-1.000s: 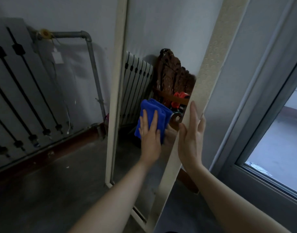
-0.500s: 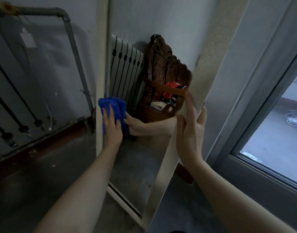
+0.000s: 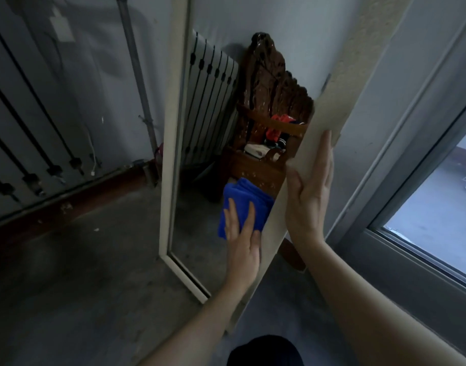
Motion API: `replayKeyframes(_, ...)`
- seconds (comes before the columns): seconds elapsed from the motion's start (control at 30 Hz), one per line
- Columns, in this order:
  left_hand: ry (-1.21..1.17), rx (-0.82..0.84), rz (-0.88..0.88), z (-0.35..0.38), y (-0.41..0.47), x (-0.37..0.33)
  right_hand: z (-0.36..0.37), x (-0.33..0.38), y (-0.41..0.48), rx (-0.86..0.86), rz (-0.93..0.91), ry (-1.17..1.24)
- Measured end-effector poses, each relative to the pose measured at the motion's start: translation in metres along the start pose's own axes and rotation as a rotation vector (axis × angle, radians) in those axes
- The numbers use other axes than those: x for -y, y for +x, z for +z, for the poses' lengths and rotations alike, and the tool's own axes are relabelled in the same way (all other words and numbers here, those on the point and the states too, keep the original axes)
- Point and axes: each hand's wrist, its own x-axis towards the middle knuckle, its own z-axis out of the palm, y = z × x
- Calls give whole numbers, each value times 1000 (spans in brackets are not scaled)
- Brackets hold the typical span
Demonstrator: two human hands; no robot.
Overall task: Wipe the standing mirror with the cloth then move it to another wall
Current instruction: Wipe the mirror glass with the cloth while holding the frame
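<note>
Fingers (image 3: 249,217) of the left hand (image 3: 243,247) lie straight, pressing a folded blue cloth (image 3: 242,196) onto the lower glass of a tall cream-framed standing mirror (image 3: 171,128) on the grey concrete floor (image 3: 81,286). The right hand (image 3: 308,202), fingers straight, rests flat against the mirror's right frame edge.

Bare forearms (image 3: 200,326), dark clothing (image 3: 266,351) below.

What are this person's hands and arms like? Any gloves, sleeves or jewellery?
No gloves on the left hand or right hand, and no ring, watch or bracelet shows. Both forearms are uncovered as far as the view reaches; no sleeve appears.
</note>
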Motion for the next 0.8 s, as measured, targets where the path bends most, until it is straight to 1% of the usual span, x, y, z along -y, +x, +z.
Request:
replayKeyframes(0.1, -32, 11, 8, 4, -6, -7, 1, -6, -20, -11, 83, 40)
replayKeyframes(0.17, -28, -1, 6, 5, -1, -4, 2, -10, -27, -45, 195, 128)
replayKeyframes(0.23, -43, -22, -1, 4, 6, -1, 2, -16, -31, -44, 299, 159)
replayKeyframes(0.4, -58, -90, 47, -7, 29, 14, 4, -34, -46, 164, 425, 112)
replayKeyframes(0.63, -36, -204, -81, -44, 87, 56, 5, -45, -46, 192, 427, 70)
replayKeyframes(0.8, 0, -210, -234, -75, 117, 91, 7, -50, -47, 173, 413, 35)
